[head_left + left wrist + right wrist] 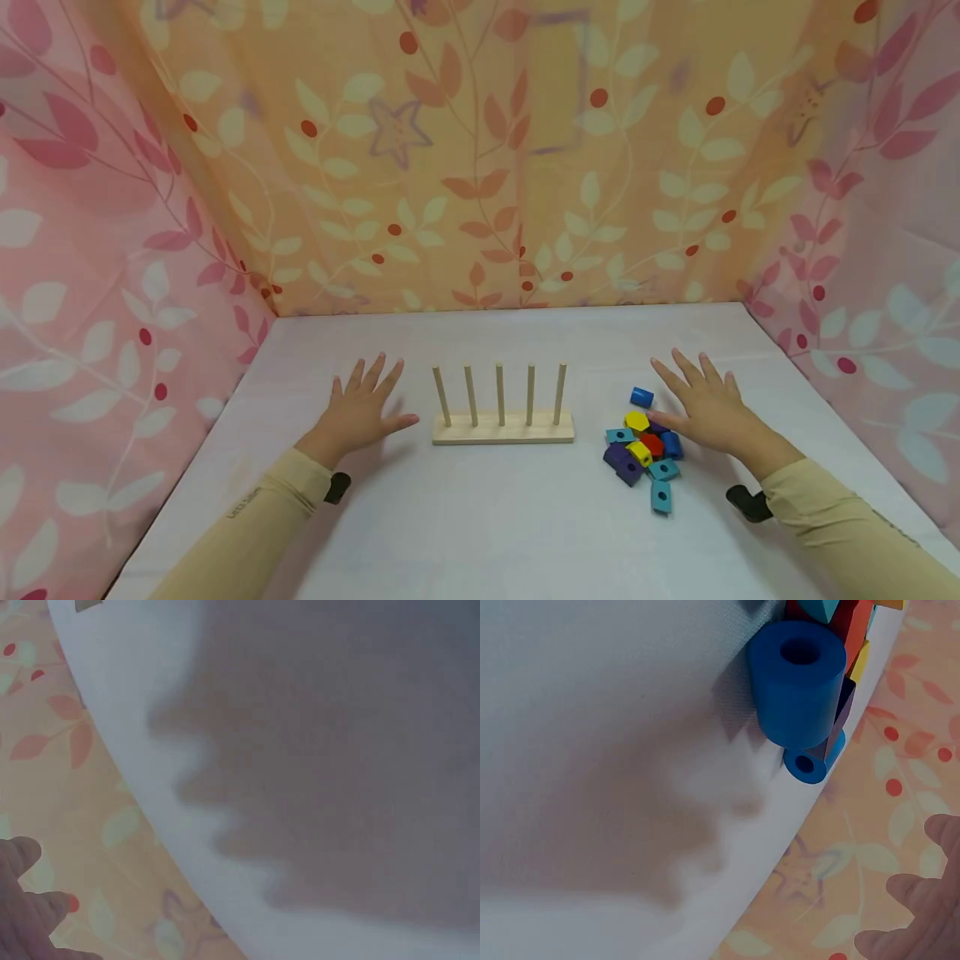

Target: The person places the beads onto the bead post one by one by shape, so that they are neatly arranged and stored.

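My left hand [356,417] is spread with straight fingers left of a wooden peg stand [502,429], holding nothing. The stand carries several bare upright pegs in a row. On the other side, my right hand [705,408] spreads its fingers beside a pile of coloured beads, its thumb over the pile's edge. In that pile are a red bead [651,445], a yellow hexagonal bead [637,422], a purple bead [628,469] and a light blue bead [661,497]. A blue cylinder bead [799,686] looms large in the right wrist view. Fingertips alone show in both wrist views.
A white cloth covers the table [480,517]. Behind it hangs an orange leaf-patterned curtain [480,167], with a pink curtain [97,292] on the left and another on the right. One blue bead [642,397] lies slightly apart, behind the pile.
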{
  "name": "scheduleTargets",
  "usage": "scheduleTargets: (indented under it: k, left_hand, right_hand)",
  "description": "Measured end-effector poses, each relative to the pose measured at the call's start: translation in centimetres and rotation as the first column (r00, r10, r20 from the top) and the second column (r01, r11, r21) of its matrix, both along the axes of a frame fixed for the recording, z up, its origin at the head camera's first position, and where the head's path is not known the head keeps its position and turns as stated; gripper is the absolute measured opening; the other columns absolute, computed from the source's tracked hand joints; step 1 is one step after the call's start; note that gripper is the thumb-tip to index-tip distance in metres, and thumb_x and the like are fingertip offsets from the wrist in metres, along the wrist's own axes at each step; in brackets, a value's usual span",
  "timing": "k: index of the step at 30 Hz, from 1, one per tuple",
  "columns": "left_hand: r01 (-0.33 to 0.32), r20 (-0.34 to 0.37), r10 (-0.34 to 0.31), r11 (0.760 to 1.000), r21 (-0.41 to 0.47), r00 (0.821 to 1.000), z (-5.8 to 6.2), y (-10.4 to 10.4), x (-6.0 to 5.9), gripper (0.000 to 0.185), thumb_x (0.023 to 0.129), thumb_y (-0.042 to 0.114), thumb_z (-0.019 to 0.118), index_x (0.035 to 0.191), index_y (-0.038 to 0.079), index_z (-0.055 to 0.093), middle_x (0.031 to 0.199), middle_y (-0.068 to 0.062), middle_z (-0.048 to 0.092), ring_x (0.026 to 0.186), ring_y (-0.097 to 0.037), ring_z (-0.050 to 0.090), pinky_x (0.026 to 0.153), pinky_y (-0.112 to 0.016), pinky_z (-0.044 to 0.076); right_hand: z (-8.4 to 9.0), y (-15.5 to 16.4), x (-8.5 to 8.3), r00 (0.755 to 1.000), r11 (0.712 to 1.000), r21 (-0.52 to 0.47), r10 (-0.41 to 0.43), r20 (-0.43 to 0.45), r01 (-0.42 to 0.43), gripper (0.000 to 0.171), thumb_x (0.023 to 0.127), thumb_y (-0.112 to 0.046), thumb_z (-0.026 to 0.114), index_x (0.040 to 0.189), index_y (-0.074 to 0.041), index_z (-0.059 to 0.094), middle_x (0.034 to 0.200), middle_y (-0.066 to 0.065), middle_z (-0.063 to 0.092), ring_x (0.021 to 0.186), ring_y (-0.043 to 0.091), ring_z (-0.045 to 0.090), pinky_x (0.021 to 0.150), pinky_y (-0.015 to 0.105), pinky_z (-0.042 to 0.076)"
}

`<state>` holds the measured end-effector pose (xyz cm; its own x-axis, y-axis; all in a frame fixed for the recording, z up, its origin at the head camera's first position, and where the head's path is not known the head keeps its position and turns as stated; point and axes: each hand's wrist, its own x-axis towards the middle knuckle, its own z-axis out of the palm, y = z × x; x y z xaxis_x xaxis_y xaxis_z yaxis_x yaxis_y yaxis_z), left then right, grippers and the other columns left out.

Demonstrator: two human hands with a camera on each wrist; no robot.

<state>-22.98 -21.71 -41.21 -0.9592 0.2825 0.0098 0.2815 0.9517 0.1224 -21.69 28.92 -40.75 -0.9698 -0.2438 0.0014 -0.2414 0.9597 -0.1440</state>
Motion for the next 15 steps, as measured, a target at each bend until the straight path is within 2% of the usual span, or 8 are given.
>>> scheduleTargets:
  k: [5, 8, 12, 15]
  left_hand:
    - [0.024, 0.008, -0.024, 0.999, 0.049, 1.000, -0.2, 0.6, 0.0, 0.096, 0.076, 0.075, 0.043, 0.148, 0.021, 0.010, 0.152, -0.015, 0.004, 0.135, -0.044, 0.005, 0.098, -0.065, 0.013]
    - [0.037, 0.030, -0.041, 0.991, 0.126, 0.999, -0.3, 0.8, -0.1, 0.098, 0.075, 0.074, 0.046, 0.148, 0.021, 0.008, 0.152, -0.015, 0.002, 0.134, -0.045, 0.007, 0.098, -0.063, 0.019]
    - [0.027, 0.085, -0.049, 0.968, 0.248, 0.995, -0.5, 1.2, -0.1, 0.099, 0.074, 0.070, 0.053, 0.148, 0.023, 0.006, 0.152, -0.015, 0.001, 0.134, -0.044, 0.009, 0.097, -0.061, 0.024]
    - [0.021, 0.107, -0.060, 0.943, 0.333, 0.992, -0.5, 1.6, -0.1, 0.099, 0.073, 0.065, 0.059, 0.148, 0.022, 0.011, 0.151, -0.017, 0.006, 0.134, -0.042, 0.014, 0.098, -0.059, 0.024]
  right_hand:
    - [0.1, -0.2, -0.2, 1.000, 1.000, -0.009, 0.009, -0.007, -0.009, 0.088, 0.081, -0.055, 0.058, 0.147, -0.018, 0.014, 0.147, 0.025, 0.008, 0.127, 0.056, 0.003, 0.091, 0.072, 0.002]
    - [0.2, -0.4, -0.3, 1.000, 1.000, -0.008, 0.011, -0.016, -0.012, 0.087, 0.081, -0.054, 0.059, 0.146, -0.016, 0.016, 0.147, 0.026, 0.009, 0.127, 0.056, 0.005, 0.092, 0.071, 0.007]
    - [0.3, -0.4, -0.4, 1.000, 0.999, -0.028, 0.015, -0.013, -0.015, 0.086, 0.081, -0.051, 0.060, 0.146, -0.014, 0.018, 0.146, 0.027, 0.011, 0.128, 0.054, 0.007, 0.090, 0.071, 0.012]
    - [0.4, -0.4, -0.4, 1.000, 0.998, -0.058, 0.013, 0.008, -0.013, 0.085, 0.081, -0.049, 0.061, 0.145, -0.014, 0.019, 0.145, 0.027, 0.013, 0.128, 0.053, 0.008, 0.090, 0.072, 0.012]
